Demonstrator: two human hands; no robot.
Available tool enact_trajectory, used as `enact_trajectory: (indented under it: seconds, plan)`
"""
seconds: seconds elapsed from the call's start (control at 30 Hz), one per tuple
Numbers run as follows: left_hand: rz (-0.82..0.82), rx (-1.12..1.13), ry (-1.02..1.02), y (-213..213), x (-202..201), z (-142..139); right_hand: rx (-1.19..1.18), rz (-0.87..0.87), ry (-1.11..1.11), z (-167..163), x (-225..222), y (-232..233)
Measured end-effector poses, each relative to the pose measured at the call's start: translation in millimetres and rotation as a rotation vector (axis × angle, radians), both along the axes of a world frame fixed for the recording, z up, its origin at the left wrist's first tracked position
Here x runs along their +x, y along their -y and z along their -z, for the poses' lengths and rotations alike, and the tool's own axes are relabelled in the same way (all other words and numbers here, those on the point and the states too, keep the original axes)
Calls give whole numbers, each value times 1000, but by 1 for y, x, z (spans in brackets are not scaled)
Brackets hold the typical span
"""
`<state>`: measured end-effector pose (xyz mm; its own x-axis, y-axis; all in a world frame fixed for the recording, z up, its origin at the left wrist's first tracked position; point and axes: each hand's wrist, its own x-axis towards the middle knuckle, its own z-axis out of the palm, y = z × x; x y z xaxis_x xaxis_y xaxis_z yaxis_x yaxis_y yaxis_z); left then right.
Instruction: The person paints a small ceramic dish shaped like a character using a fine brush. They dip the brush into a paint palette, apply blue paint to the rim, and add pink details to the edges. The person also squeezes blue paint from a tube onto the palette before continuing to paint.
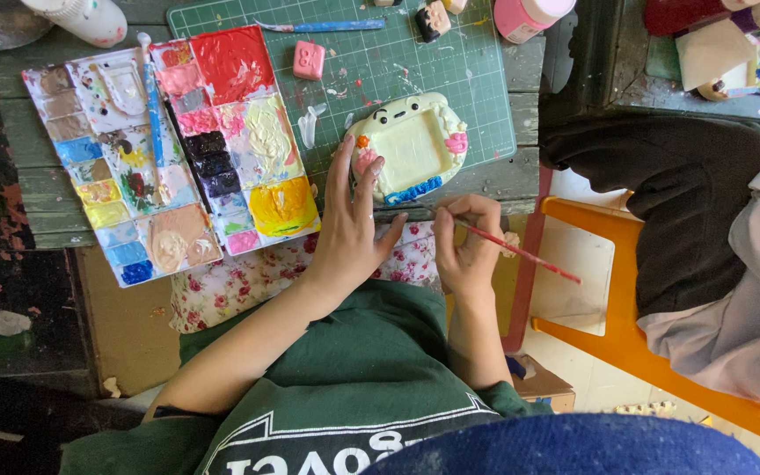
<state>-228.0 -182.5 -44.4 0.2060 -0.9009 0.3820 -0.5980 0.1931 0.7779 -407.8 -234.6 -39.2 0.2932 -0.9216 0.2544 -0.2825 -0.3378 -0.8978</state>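
Cream-coloured clay frame (412, 147), shaped like a small creature with dark eyes along its top edge, lying at the near edge of a green cutting mat (415, 53) on a weathered wooden table (37, 185). Decorated with a pink flower on its right side, an orange dot at upper left and blue lettering along the bottom. Left hand (349, 230) spread fairly wide, fingers extended, fingertips pressing the frame's left edge and steadying it; nothing gripped. Right hand (468, 246) closed around a thin red-handled paintbrush (521, 255), handle slanting out to the right, tip pointing at the frame's lower edge just beside the blue lettering; tip itself too fine to make out, so touching or not cannot be told. Left of the mat, two paint palettes (169, 149) side by side, wells filled with red, pink, yellow, black, blue, brown and cream, a blue-handled brush (153, 105) lying between them. Small pink clay square (309, 60) further back on the mat, a blue-handled tool (323, 25) near the mat's far edge. Pink jar (529, 16) at the mat's back right corner. Floral cloth (239, 277) draped over the lap below the table edge, green shirt (345, 369) beneath. Orange plastic chair (626, 343) to the right, holding another seated person (714, 229) in dark and pale clothing.
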Motion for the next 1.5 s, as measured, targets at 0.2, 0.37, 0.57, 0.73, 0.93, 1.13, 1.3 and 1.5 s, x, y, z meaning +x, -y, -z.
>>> enact_trajectory:
  seconds: [0.2, 0.37, 0.57, 0.73, 0.93, 1.13, 1.3, 1.5]
  plan:
    - [-4, 3, -4, 2, 0, 0, -13, 33, -32, 0, 5, 2]
    - [-9, 6, 2, 1, 0, -1, -69, -1, -88, -7, 6, 6]
    - [-5, 15, -3, 1, 0, -1, -46, -17, -86, -14, 10, 8]
    - [-1, 13, -13, 1, 1, -2, -94, -34, -169, -15, 8, 8]
    - [27, 75, -53, -3, 2, -24, -6, 114, 150, -4, -7, 15]
    - [80, 232, 147, 19, 34, -35, 340, 245, 780, 8, -19, 16]
    - [79, 196, 178, 25, 40, -36, 465, 237, 849, 14, -5, 16]
    - [76, 261, 226, -2, 36, -44, 529, 89, 971, 6, 3, 49]
